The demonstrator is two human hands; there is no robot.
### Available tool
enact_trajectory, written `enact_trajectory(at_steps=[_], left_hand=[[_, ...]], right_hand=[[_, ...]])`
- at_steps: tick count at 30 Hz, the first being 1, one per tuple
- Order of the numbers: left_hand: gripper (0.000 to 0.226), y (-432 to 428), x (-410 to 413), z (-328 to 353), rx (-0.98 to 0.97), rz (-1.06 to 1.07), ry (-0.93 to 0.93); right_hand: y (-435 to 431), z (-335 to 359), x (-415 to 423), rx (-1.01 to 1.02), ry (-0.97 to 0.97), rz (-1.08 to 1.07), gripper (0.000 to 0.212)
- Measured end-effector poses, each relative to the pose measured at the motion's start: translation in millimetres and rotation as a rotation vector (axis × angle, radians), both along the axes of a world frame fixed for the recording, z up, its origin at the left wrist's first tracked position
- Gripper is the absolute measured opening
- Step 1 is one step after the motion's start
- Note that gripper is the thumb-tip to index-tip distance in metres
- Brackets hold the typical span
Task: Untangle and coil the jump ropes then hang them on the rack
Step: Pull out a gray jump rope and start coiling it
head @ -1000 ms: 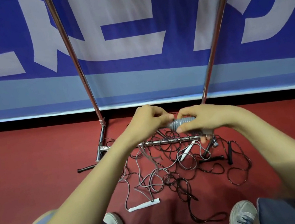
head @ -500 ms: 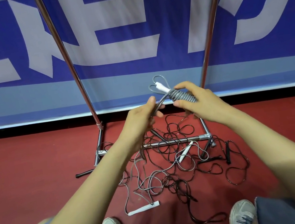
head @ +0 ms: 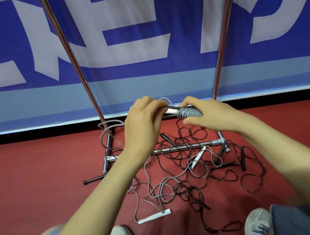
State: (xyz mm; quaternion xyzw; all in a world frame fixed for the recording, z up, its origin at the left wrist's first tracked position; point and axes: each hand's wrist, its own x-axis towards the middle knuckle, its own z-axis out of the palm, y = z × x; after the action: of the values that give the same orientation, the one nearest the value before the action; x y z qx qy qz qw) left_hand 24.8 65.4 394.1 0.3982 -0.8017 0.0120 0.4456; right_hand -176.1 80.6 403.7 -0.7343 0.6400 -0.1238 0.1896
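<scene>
Red matte floor (head: 36,179) meets a blue-and-white banner (head: 134,27) at its far edge. Above the floor, near the two round posts of the chrome rack (head: 81,74), a tight ribbed grey coil of jump rope (head: 189,112) lies gripped between thumb and curled fingers of the right hand (head: 213,116). The left hand (head: 143,123), just beside it, pinches the white handle (head: 171,111) at the coil's left end. Below, thin black and grey ropes (head: 185,189) tangle across the base bar (head: 202,143), with open floor left and right.

The coil (head: 189,112) is grey, the ropes (head: 191,191) black and grey, floor (head: 36,179) red, banner (head: 141,68) blue-and-white.
</scene>
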Motion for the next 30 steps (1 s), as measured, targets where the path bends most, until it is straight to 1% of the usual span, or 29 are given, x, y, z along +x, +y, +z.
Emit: enact_trajectory(at_steps=[2,4,6,8,9,11,13,14,16,18,20,22,25,28,30], left_hand=[[0.015,2,-1,-4,0.044,-0.035,0.043],[0.011,8,-4,-1,0.233,-0.068,0.193],[0.013,8,-6,4,0.517,-0.065,0.359],[0.024,4,-6,4,0.746,-0.065,0.437],[0.025,1,-5,3,0.852,-0.095,0.479],[0.020,-1,-3,2,1.078,-0.183,0.605],[0.012,-3,-1,4,1.224,-0.228,0.713],[0.009,-4,0,4,1.236,-0.234,0.744],[0.009,-7,2,5,1.159,-0.248,0.749],[0.022,-5,0,7,1.053,-0.298,0.669],[0.036,-1,-3,9,1.001,-0.374,0.538],[0.038,1,-3,10,0.956,-0.389,0.426],[0.036,0,-1,8,0.878,-0.358,0.320],[0.036,1,-4,3,0.853,-0.379,0.290],[0.035,0,-5,2,0.837,-0.386,0.284]], right_hand=[[1,0,2,-0.060,0.052,-0.033,0.032],[1,0,2,-0.139,-0.004,-0.089,0.035],[0,-2,1,-0.179,-0.156,-0.141,0.034],[0,-3,-1,-0.180,-0.324,-0.153,0.032],[0,-3,-1,-0.176,-0.393,-0.144,0.030],[1,-2,1,-0.162,-0.503,-0.115,0.025],[1,0,2,-0.118,-0.618,-0.076,0.025],[2,1,3,-0.090,-0.672,-0.055,0.026],[3,4,3,-0.048,-0.762,-0.028,0.025],[3,6,2,-0.021,-0.840,-0.018,0.023],[3,6,2,-0.007,-0.889,-0.011,0.023],[4,5,2,0.002,-0.909,-0.001,0.024],[5,5,4,0.009,-0.916,-0.013,0.029],[6,3,5,0.006,-0.910,-0.016,0.040],[6,3,5,-0.009,-0.897,-0.010,0.035]])
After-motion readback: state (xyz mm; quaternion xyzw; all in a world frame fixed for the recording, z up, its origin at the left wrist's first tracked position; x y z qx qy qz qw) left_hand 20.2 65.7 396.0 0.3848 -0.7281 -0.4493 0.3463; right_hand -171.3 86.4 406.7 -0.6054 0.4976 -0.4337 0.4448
